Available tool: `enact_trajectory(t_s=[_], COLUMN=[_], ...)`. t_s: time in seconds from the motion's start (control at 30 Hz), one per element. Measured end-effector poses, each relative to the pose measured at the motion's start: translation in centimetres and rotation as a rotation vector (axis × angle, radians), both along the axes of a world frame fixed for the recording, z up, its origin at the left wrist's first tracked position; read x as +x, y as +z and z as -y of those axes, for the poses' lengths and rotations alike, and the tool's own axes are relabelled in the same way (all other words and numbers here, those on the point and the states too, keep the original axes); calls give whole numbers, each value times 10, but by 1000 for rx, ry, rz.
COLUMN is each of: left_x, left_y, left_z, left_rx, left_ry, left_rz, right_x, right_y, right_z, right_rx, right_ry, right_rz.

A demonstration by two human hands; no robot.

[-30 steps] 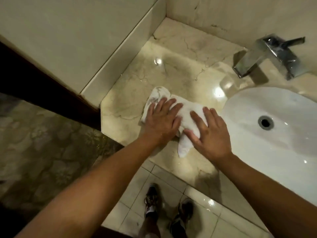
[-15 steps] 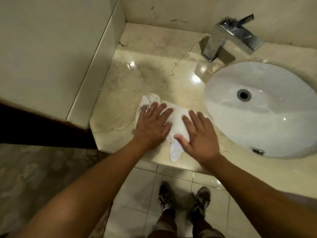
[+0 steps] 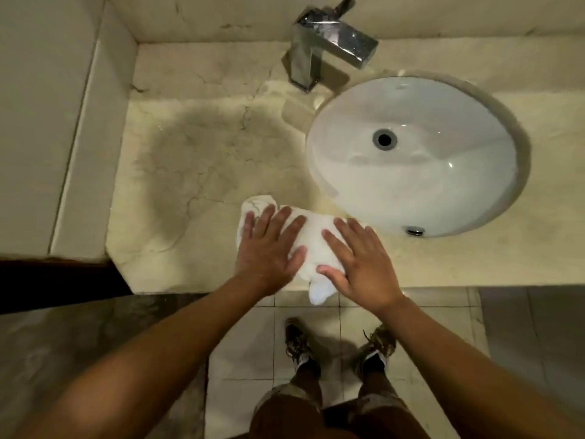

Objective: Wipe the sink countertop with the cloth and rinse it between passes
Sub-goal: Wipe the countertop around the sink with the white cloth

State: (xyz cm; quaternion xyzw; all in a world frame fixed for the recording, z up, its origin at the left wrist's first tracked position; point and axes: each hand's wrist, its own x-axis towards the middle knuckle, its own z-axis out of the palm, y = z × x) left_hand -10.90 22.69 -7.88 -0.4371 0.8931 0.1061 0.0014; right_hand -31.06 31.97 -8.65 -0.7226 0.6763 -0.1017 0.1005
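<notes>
The countertop [image 3: 196,172] is the largest surface here, pale veined stone running left of the basin [image 3: 411,153] and along its front; it shows a darker, damp-looking patch left of the basin, so the step in hand looks like a wiping pass on the strip in front of the basin. To do it well, the person should keep both palms flat and the pressure even; overlap each pass with the damp patch; work toward the basin so loosened dirt ends near the water; gather in the trailing end, which could otherwise drag off the edge; then rinse under the faucet [image 3: 329,42], which stands behind the basin's left rim.

The cloth [image 3: 311,236] is white and bunched; it lies on the countertop just in front of the basin's left front rim, one corner hanging over the counter's front edge. The left hand [image 3: 269,248] and the right hand [image 3: 361,264] both lie spread and flat on top of it, side by side, fingers extended, pressing rather than gripping.
</notes>
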Motion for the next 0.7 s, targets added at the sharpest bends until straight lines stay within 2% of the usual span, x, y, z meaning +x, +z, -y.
enact_trajectory(t_s=[0.13,0.23,0.4,0.47,0.57,0.7], left_x=[-43,-11,39,21,-49,-115], left_y=[5,-4,-9,-10,-6,3], left_z=[-12,-5,-1,-15,-42,-59], left_rx=[24,-18,-20,-22,12,87], left_ry=[19,-16,5,52,59,45], left_rz=[-41,-47,-33,-53,-72,-16], right_x=[-38,-2,36,12,-58,-110], right_y=[6,9,5,3,5,17], right_z=[-9,-5,7,-1,-24,-50], right_rx=[30,73,7,9,56,138], right_ry=[-60,-156,-17,39,52,-70], right_rz=[13,-8,-14,-16,-98,-86])
